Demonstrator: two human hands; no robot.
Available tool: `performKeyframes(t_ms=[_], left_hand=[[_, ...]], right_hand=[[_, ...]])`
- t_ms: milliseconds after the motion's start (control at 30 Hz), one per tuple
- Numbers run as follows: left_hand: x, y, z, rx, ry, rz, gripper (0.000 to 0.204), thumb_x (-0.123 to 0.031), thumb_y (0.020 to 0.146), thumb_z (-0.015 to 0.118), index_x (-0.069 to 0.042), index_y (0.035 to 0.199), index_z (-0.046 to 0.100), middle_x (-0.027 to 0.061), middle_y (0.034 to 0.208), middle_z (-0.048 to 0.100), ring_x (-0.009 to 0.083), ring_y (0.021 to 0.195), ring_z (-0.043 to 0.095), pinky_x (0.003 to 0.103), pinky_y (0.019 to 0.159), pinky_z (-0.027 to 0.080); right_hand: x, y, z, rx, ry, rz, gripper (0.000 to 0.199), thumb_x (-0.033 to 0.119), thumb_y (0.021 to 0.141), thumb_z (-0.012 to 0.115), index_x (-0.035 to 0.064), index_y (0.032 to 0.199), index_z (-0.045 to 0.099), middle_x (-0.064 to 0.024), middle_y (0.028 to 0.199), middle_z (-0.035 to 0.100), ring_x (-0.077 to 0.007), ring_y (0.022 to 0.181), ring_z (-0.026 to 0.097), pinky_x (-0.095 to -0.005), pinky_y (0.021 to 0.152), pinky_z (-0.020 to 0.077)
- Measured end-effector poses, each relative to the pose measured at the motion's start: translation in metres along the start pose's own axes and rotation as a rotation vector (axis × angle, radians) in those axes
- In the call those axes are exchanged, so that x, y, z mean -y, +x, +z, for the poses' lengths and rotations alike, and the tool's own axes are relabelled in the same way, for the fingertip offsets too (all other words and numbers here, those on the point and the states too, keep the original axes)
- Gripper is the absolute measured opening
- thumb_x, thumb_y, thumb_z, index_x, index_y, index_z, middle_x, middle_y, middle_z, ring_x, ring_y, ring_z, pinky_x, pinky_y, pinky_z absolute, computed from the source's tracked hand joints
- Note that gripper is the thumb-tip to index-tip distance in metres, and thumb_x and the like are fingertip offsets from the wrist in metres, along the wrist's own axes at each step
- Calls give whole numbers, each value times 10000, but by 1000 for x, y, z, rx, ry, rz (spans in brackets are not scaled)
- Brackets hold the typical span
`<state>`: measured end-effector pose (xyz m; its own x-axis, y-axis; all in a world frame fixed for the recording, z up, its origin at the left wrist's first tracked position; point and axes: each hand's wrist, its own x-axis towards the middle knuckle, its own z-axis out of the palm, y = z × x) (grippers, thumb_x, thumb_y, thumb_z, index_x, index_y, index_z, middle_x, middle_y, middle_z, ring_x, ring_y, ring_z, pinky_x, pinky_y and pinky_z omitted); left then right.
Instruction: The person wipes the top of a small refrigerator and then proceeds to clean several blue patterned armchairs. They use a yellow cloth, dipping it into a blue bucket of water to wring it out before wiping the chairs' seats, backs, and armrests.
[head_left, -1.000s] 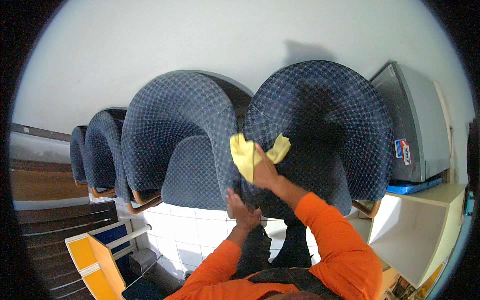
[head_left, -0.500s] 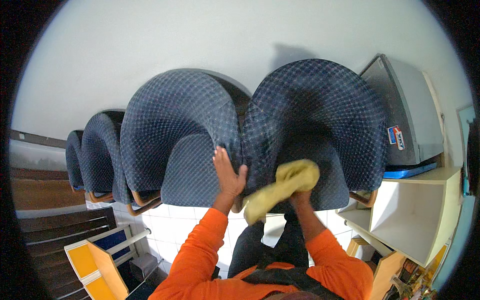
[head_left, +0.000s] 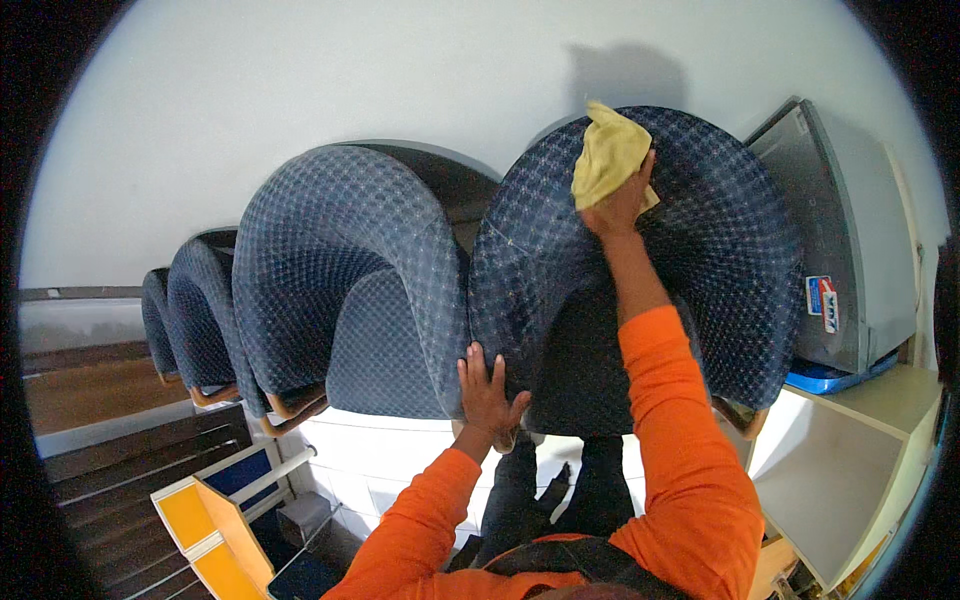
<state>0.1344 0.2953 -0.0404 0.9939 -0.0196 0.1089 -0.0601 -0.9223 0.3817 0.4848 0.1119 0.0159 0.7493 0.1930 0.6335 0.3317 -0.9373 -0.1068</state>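
Observation:
A yellow cloth (head_left: 608,155) is bunched in my right hand (head_left: 622,205), against the top of the backrest of a dark blue patterned armchair (head_left: 520,230). That arm reaches forward over the seat, and its fingers are partly hidden by the cloth. My left hand (head_left: 488,402) rests with fingers spread where this chair's front left side meets the neighbouring blue armchair (head_left: 330,230). It holds nothing.
Two more blue chairs (head_left: 200,310) continue the row leftward along the white wall (head_left: 300,80). At right, a grey boxy appliance (head_left: 870,240) on a blue tray (head_left: 840,376) tops a cream open shelf (head_left: 850,480). A yellow-and-white piece of furniture (head_left: 205,530) stands lower left.
My right hand has carried the cloth from above the seat up to the top of the backrest. My left hand has shifted slightly right and nearer to me.

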Motion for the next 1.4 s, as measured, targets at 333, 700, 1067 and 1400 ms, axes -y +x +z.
performKeyframes(t_ms=[333,700,1067,1400], left_hand=[[13,-4,10,-112,-32,138,919,-666,889,379,-25,1498,131,364,1513,99,518,1412,123,658,1101,61],[9,25,-26,-197,-190,-46,1015,-689,834,488,128,1389,256,384,1476,196,536,1383,178,659,1098,81],[-19,30,-7,-130,-91,-127,747,-506,810,661,-110,1395,419,253,1498,255,440,1395,237,573,1133,186],[-17,34,-8,-59,-63,-179,673,-502,798,658,-143,1348,511,257,1481,290,450,1387,241,593,1125,188]], right_hand=[[136,-308,-61,629,874,584,471,223,954,485,56,1389,414,-193,1425,416,-372,1354,343,-427,1130,270],[22,-198,-72,93,716,473,451,183,870,571,-9,1274,515,-226,1326,496,-395,1278,426,-467,1078,318],[-87,89,-24,247,260,-147,428,336,938,560,3,1207,577,-259,1317,510,-432,1206,482,-458,986,424],[101,126,34,1222,179,-557,218,249,839,588,56,889,676,-160,926,690,-340,821,641,-447,743,501]])
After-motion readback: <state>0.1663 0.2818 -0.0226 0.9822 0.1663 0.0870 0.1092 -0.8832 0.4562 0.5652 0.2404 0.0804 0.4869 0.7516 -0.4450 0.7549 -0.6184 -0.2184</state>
